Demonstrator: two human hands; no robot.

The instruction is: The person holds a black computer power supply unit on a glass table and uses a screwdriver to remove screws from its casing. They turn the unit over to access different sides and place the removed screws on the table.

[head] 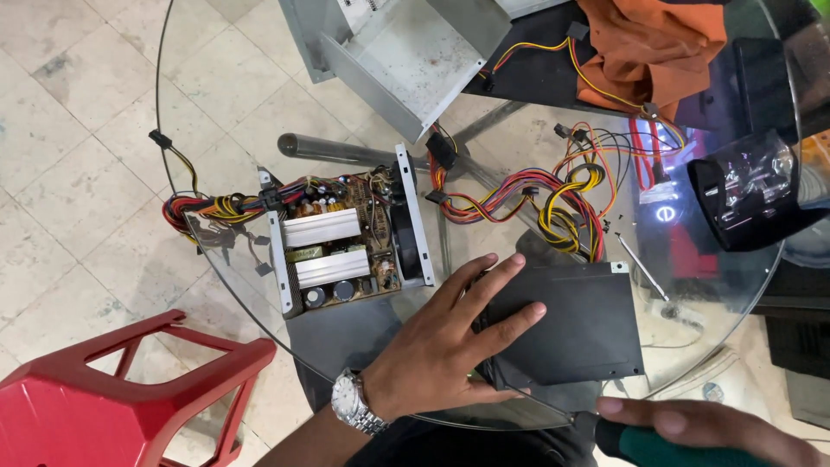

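My left hand [445, 342], with a metal wristwatch, lies flat with fingers spread on a dark metal box cover [575, 324] at the near edge of the round glass table [216, 246]. My right hand [713, 428] is at the bottom right, closed around a green-handled screwdriver [644, 447] whose tip is near the cover's near edge. An opened power supply [341, 242] with circuit board, heat sinks and a fan sits left of the cover, and its bundle of coloured wires [553, 199] trails right.
A red plastic stool [104, 393] stands at the lower left. A grey metal casing [406, 47] and an orange cloth [653, 47] lie at the far side. A black device [748, 186] sits at the right, and a loose thin screwdriver [641, 266] lies beside the cover.
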